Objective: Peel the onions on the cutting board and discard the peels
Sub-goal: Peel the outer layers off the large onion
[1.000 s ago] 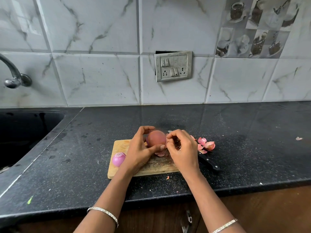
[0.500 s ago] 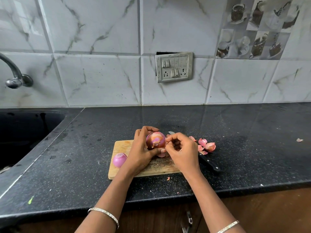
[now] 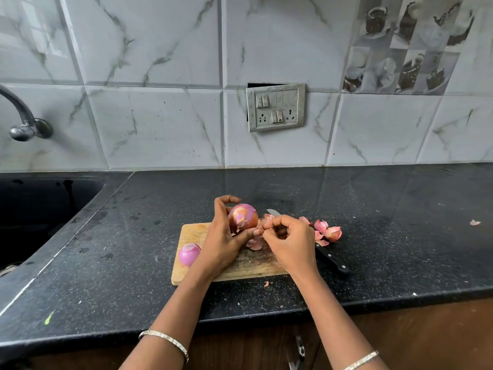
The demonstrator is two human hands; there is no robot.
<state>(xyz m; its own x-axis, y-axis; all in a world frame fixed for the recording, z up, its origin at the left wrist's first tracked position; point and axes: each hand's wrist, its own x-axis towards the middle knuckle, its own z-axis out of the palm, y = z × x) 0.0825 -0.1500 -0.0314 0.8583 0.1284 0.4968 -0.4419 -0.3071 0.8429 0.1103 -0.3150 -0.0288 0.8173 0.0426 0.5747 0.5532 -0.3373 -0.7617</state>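
Nearest me, the right hand has fingers curled, pinching a bit of skin at the onion's lower edge. Left hand at 9 o'clock of it, wrapped round the onion, held just above the cutting board. Onion looks firm & light, slick once bare; dry skin is papery, tears easily, so prob best pinched at a loose edge. Peeled onion sits at the board's 8 o'clock. Peels & knife lie off at 3 o'clock.

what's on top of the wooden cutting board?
On the wooden cutting board: a peeled purple onion and loose pink peels. Both hands cover its middle and right part; what lies beneath them is hidden.
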